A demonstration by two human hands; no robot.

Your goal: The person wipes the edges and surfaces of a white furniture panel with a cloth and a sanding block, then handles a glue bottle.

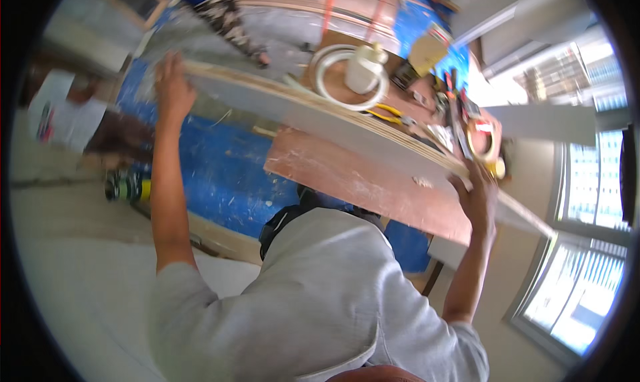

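A long board with a pale grey face and a layered plywood edge spans the view, slanting from upper left down to the right. At its far left end my left hand grips it, fingers over the edge. Toward its right part my right hand closes over the top edge. Beneath and behind the board lies a worn brown work surface. On that surface, just beyond the board, are a white plastic bottle, a coil of white tubing and yellow-handled pliers.
More hand tools and a roll of tape crowd the right end of the surface. Blue sheeting covers the floor. A green and black power tool lies at left. Another person's leg shows beyond. Windows are at right.
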